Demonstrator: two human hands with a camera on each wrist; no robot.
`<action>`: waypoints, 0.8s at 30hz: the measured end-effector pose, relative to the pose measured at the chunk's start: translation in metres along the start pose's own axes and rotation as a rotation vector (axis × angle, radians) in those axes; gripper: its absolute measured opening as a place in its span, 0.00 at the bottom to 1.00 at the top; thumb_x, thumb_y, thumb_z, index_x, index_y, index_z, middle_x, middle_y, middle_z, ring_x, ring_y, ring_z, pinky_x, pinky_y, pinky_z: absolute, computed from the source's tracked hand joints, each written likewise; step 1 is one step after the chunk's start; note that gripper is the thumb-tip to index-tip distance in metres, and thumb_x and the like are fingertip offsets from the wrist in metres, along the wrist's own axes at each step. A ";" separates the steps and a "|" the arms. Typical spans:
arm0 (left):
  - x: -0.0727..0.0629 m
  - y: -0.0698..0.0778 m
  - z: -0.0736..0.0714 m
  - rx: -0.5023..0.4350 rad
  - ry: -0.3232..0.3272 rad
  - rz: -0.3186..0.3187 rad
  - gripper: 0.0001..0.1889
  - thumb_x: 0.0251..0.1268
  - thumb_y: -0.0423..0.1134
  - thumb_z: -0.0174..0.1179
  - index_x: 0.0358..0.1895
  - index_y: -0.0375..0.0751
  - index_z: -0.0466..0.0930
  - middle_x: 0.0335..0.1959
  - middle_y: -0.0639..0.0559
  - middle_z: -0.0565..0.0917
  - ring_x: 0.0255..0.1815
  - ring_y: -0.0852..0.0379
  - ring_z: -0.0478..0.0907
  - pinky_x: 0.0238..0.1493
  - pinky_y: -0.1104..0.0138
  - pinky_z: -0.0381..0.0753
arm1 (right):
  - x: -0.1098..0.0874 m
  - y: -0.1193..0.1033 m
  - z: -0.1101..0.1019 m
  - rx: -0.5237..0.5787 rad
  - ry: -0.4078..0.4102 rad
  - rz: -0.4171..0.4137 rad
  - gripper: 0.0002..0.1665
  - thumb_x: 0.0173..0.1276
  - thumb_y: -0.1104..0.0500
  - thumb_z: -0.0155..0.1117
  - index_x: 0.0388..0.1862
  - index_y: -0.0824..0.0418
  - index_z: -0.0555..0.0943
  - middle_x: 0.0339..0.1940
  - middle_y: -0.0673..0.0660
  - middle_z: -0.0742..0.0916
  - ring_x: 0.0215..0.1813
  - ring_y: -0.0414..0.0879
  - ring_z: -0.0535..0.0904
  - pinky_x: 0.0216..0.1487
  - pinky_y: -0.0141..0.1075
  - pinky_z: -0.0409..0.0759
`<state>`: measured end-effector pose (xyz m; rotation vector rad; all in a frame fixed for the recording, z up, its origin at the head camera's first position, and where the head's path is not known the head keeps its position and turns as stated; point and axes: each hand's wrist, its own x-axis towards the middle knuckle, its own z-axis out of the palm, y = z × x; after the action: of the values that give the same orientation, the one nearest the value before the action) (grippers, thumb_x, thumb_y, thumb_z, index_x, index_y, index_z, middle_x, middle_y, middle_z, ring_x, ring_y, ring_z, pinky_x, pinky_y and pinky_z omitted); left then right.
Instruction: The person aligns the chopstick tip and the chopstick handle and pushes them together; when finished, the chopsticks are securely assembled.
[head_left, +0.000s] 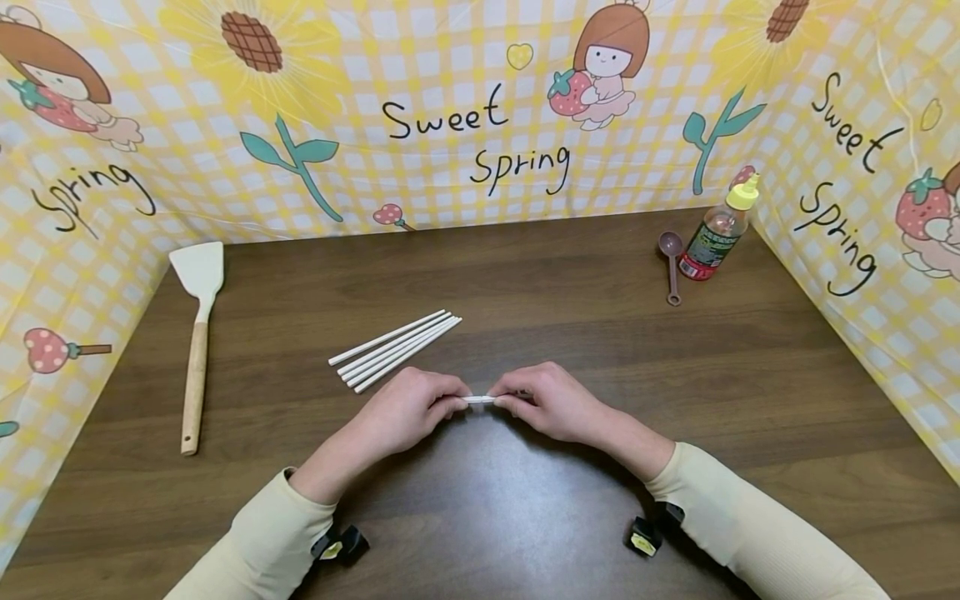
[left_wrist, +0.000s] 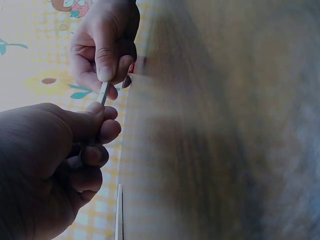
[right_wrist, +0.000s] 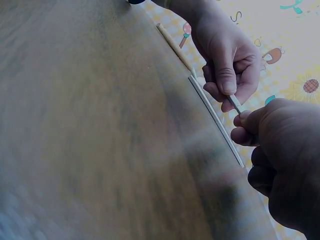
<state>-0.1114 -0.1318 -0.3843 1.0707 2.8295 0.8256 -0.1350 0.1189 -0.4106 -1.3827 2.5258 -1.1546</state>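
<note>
Between both hands, over the middle of the table, is a small, thin white strip or stick (head_left: 478, 399); most of it is hidden by the fingers. My left hand (head_left: 411, 407) pinches one end between thumb and forefinger, and my right hand (head_left: 553, 402) pinches the other end the same way. In the left wrist view, a short pale length (left_wrist: 103, 93) shows between the two sets of fingertips. Just beyond the left hand, several white chopstick-like sticks (head_left: 408, 355) lie side by side at a slant on the wood.
A white spatula (head_left: 196, 367) with a wooden handle lies at the left. At the back right, a brown measuring spoon (head_left: 671, 246) lies beside an upright bottle (head_left: 712, 242) with a yellow cap. Yellow checked cloth (head_left: 450, 50) walls the table (head_left: 525, 283) at the back and sides.
</note>
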 end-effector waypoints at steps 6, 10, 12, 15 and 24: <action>0.000 0.002 0.000 0.007 0.005 0.007 0.02 0.68 0.36 0.66 0.36 0.48 0.87 0.26 0.63 0.81 0.26 0.67 0.73 0.32 0.68 0.75 | 0.000 -0.001 0.000 0.003 0.002 -0.003 0.06 0.75 0.61 0.64 0.44 0.56 0.87 0.34 0.46 0.87 0.31 0.35 0.75 0.37 0.33 0.76; 0.000 0.002 0.000 0.008 0.010 0.010 0.02 0.68 0.36 0.67 0.36 0.47 0.87 0.26 0.63 0.81 0.26 0.67 0.73 0.32 0.68 0.75 | 0.001 -0.001 0.000 -0.002 0.006 -0.006 0.06 0.75 0.61 0.64 0.43 0.56 0.87 0.34 0.46 0.87 0.31 0.35 0.75 0.37 0.33 0.76; 0.000 0.002 0.000 0.009 0.011 0.013 0.02 0.68 0.36 0.67 0.36 0.47 0.87 0.26 0.63 0.81 0.26 0.67 0.73 0.32 0.68 0.75 | 0.001 -0.001 0.000 -0.004 0.007 -0.006 0.06 0.74 0.61 0.64 0.43 0.56 0.87 0.34 0.46 0.87 0.32 0.35 0.75 0.37 0.33 0.76; 0.000 0.001 0.000 0.010 0.011 0.015 0.02 0.68 0.36 0.66 0.36 0.47 0.87 0.26 0.62 0.82 0.26 0.67 0.73 0.33 0.68 0.75 | 0.001 -0.001 0.000 -0.004 0.008 -0.005 0.06 0.75 0.61 0.64 0.43 0.56 0.87 0.34 0.46 0.87 0.31 0.35 0.75 0.37 0.32 0.76; 0.000 0.001 0.001 0.012 0.021 0.022 0.02 0.68 0.36 0.66 0.36 0.46 0.87 0.27 0.62 0.82 0.27 0.67 0.74 0.33 0.68 0.76 | 0.001 -0.001 0.001 0.000 0.017 -0.007 0.06 0.75 0.61 0.64 0.43 0.56 0.87 0.33 0.46 0.86 0.30 0.35 0.74 0.35 0.32 0.75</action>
<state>-0.1105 -0.1303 -0.3845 1.1025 2.8486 0.8276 -0.1346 0.1176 -0.4104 -1.3889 2.5338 -1.1725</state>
